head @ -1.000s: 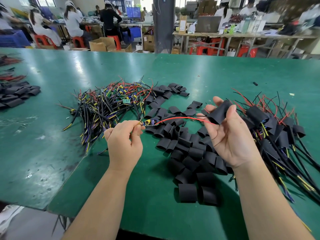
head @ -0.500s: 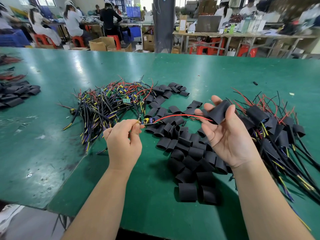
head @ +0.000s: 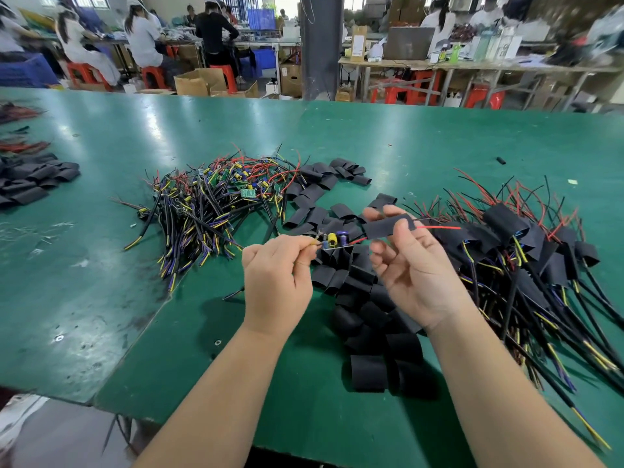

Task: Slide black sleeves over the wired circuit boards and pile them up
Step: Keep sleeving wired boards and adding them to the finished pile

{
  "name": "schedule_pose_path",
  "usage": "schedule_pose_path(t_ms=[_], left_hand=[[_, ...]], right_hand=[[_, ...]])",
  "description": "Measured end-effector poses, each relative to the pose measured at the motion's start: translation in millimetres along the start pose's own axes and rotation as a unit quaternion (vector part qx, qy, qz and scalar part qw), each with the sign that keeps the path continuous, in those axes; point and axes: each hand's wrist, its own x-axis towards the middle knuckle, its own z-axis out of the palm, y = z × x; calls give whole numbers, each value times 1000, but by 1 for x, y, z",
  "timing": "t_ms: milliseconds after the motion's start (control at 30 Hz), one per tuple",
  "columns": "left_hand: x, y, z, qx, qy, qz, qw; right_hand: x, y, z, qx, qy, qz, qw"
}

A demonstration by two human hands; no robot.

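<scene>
My left hand [head: 277,282] pinches the wire end of a small circuit board [head: 332,240] with yellow and blue capacitors. My right hand [head: 413,268] holds a black sleeve [head: 388,228] between thumb and fingers. The board's red wire [head: 439,227] runs through the sleeve and sticks out on its right side; the board itself is still outside, left of the sleeve. A tangle of bare wired boards [head: 216,201] lies to the left. Loose black sleeves [head: 364,298] cover the middle. A pile of sleeved boards [head: 526,251] lies on the right.
The green table [head: 101,265] has its front edge close to me. More black sleeves [head: 30,184] lie at the far left. A small black piece [head: 500,160] sits far right. People work at benches beyond the table.
My right hand has moved the sleeve left along the red wire, so the wire now pokes out its right end. The hands have come closer together.
</scene>
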Motion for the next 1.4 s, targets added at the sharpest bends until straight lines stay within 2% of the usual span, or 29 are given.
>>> schedule_pose_path(t_ms=[133, 233, 433, 700, 833, 1033, 1267, 1400], left_hand=[[-1, -2, -1, -5, 15, 24, 1000], [-1, 0, -2, -18, 3, 26, 999], [-3, 2, -3, -59, -58, 1, 997], [21, 10, -2, -165, -196, -126, 958], [42, 14, 2, -243, -266, -211, 909], [24, 18, 8, -321, -228, -278, 876], [14, 19, 6, -334, -226, -255, 879], [14, 19, 3, -347, -220, -254, 875]], right_hand=[[0, 11, 6, -32, 56, 34, 997], [0, 10, 6, -14, 83, 47, 995], [-1, 6, 5, 14, 72, 45, 996], [3, 0, 2, 28, 77, 24, 996], [4, -5, -1, 22, 88, 5, 996], [3, -6, -6, -20, 87, -18, 996], [0, -5, -7, -109, 123, -22, 986], [-2, -8, -6, -102, 83, 9, 991]])
